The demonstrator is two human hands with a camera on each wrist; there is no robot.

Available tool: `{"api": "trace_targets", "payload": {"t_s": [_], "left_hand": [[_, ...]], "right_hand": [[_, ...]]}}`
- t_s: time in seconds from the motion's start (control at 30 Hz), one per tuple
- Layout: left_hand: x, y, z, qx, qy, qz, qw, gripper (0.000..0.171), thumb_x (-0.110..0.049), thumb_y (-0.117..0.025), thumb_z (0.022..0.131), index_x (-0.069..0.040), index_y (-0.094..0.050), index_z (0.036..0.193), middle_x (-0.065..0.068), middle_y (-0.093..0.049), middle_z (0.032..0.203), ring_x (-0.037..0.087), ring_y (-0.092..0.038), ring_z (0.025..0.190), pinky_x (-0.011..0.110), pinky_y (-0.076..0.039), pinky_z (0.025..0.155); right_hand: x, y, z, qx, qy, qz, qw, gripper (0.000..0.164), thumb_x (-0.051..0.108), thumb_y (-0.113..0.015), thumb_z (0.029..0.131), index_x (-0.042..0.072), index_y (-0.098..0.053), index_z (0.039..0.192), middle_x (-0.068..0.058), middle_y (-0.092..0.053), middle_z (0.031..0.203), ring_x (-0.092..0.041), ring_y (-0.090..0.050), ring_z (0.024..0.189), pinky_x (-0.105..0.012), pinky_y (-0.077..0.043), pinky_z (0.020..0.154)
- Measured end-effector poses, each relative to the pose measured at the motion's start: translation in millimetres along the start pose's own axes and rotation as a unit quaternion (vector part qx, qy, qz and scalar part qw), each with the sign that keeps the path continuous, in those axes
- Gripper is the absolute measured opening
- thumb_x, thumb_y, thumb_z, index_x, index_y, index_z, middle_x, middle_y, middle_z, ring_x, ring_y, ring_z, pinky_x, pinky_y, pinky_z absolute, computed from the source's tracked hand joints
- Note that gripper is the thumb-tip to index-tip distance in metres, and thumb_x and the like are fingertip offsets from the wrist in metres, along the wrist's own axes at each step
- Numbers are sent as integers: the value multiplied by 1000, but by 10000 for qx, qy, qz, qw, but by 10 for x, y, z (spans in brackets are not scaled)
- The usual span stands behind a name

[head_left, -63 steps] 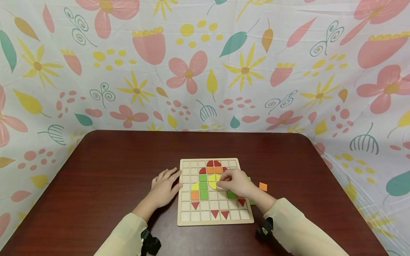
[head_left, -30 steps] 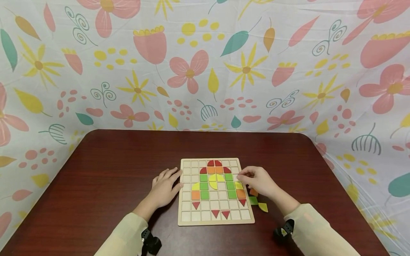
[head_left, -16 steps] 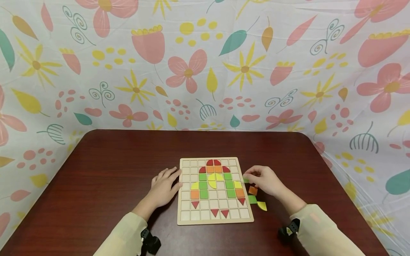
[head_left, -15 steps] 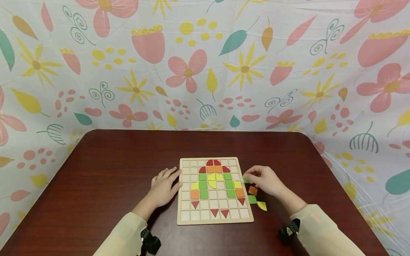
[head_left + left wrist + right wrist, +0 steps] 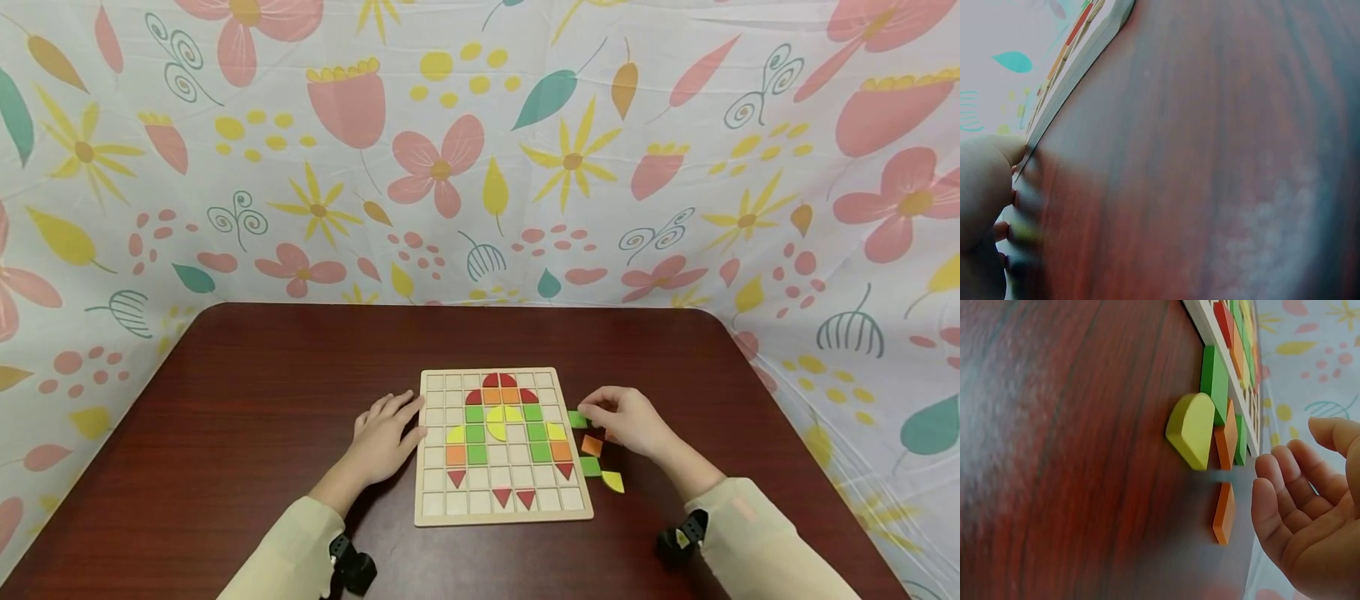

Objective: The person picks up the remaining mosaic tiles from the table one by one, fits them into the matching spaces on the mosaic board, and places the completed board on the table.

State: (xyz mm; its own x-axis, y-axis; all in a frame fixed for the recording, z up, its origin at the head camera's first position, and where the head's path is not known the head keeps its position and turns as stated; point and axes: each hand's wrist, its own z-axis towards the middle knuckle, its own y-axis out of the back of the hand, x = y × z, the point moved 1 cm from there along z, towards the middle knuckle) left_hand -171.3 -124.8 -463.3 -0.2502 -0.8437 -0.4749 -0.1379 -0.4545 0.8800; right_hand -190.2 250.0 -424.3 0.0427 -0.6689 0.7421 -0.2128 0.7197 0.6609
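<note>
A wooden grid board point(image 5: 504, 521) lies on the table with red, orange, green and yellow pieces in its cells. Three yellow quarter-circle blocks point(image 5: 495, 417) sit together near its middle. My left hand point(image 5: 382, 437) rests at the board's left edge, fingers extended. Just right of the board, my right hand point(image 5: 630, 421) hovers by a green square block point(image 5: 577, 419). In the right wrist view its thumb stands apart from the loosely bent fingers, with nothing held. Below it are an orange square block point(image 5: 592, 446), another green square block point(image 5: 591, 467) and a loose yellow quarter-circle block point(image 5: 612, 482).
A second loose orange block point(image 5: 1224, 514) shows in the right wrist view, mostly hidden by the hand in the head view. The dark wooden table point(image 5: 300, 358) extends around the board, and a flower-patterned cloth point(image 5: 480, 167) hangs behind it.
My right hand has left the yellow pieces on the board and moved right to the loose blocks, then slightly farther right, uncovering the green square. The left hand has stayed still.
</note>
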Motion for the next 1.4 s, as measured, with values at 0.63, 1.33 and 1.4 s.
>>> {"api": "trace_targets", "payload": {"t_s": [0.63,1.33,1.4], "left_hand": [[6,-6,11,12,12,-10,10000,54,-42,-48,98,-22,-38,146,7,-32,154,37,-24,142,63,-21,106],[19,-24,15,22,26,42,10000,54,-42,-48,98,-21,-38,146,7,-32,153,36,-24,141,63,-21,106],[22,-26,14,21,28,46,10000,54,-42,-48,98,-21,-39,146,7,-32,153,36,-24,141,63,-21,106]], "right_hand": [[-102,136,-146,248,109,-333,9991,27,31,-66,89,6,-68,99,-6,-65,75,-17,-56,62,-28,-48,54],[-57,68,-399,1348,110,-1111,9846,29,26,-83,70,9,-64,85,0,-57,78,-10,-49,66,-23,-42,56],[-47,62,-410,1457,52,-1224,9817,31,26,-84,69,9,-63,84,-1,-56,77,-12,-49,67,-23,-41,56]]}}
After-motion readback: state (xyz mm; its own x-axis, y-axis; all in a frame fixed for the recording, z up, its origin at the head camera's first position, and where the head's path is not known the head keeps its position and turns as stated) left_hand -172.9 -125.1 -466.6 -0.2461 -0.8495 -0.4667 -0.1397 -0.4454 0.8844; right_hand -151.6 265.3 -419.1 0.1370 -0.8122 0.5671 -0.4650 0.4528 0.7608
